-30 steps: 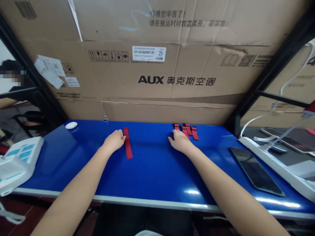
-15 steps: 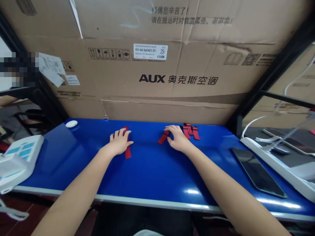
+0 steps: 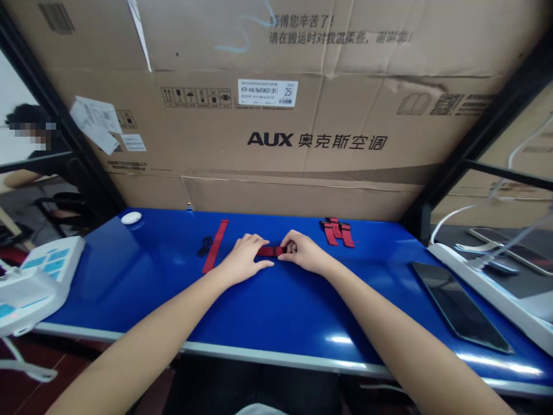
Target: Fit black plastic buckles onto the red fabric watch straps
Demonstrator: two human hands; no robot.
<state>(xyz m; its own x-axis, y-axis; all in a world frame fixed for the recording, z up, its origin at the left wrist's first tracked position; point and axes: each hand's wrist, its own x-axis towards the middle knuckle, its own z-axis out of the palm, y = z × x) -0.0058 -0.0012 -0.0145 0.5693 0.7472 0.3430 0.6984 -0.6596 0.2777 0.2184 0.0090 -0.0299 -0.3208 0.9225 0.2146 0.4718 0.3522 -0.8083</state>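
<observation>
"AUX" on cardboard box, "KFR-46G", "25" on white label

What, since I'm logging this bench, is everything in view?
Table: 1, blue, across the middle
Cardboard: at least 2 pieces, brown, behind table and far right
Labels: several, white, on cardboard
Frame posts: 2, black, left and right
Oval object: 1, white, left rear
Boxy device: 1, white and blue, left
Long strap: 1, red, left of centre
Small pieces: count unclear, black, beside long strap
Short strap: 1, red and black, centre
Strap cluster: overlapping, count unclear, red and black, right rear
Flat slab: 1, black, right
Power strip: 1, white, right
Person: 1, dark-clothed, far left
Left hand: 1, bare, at short strap's left end
Right hand: 1, bare, pinching its right end
</observation>
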